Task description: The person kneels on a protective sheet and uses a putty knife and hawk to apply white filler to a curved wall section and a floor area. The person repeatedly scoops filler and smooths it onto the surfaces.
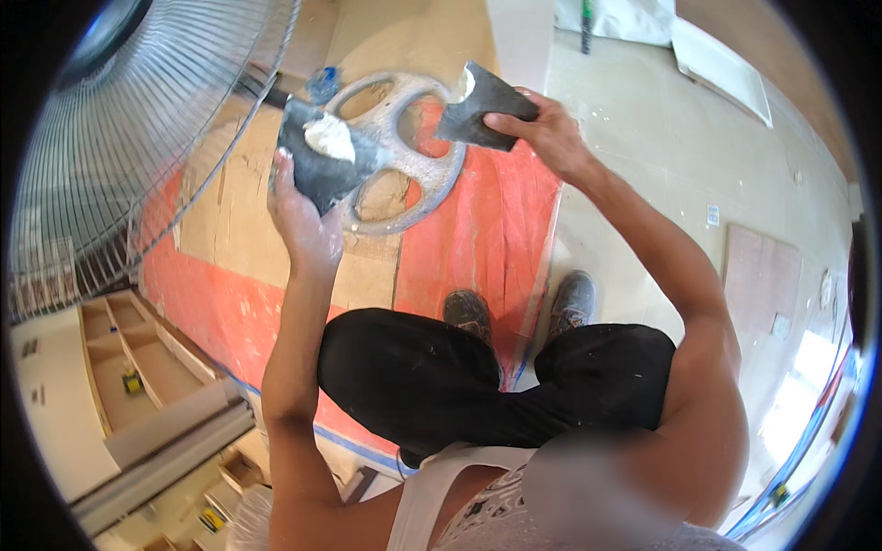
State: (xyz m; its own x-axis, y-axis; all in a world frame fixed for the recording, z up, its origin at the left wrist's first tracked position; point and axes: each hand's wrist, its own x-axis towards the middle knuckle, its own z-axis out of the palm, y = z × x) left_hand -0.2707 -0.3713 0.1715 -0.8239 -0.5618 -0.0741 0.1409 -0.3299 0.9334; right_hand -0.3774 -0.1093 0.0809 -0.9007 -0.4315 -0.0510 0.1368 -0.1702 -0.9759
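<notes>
Grasps in the left hand [303, 216] a dark plate [322, 181] bearing white paste [330, 138], and in the right hand [556, 138] a second dark plate [487, 106] with paste at one edge, both overlapping in view a pale spoked base [393, 124]. Includes a wire fan guard [197, 129] near the left hand, part-screening the upper left, red sheeting [469, 230] around the base, and a wooden compartmented unit [170, 367] at lower left. Shows at right, on pale flooring [643, 156], a small white label-like square [713, 216], its markings too small to read.

A caged fan [175, 138] looms left of a spoked base [448, 174] on red sheeting [469, 220].
</notes>
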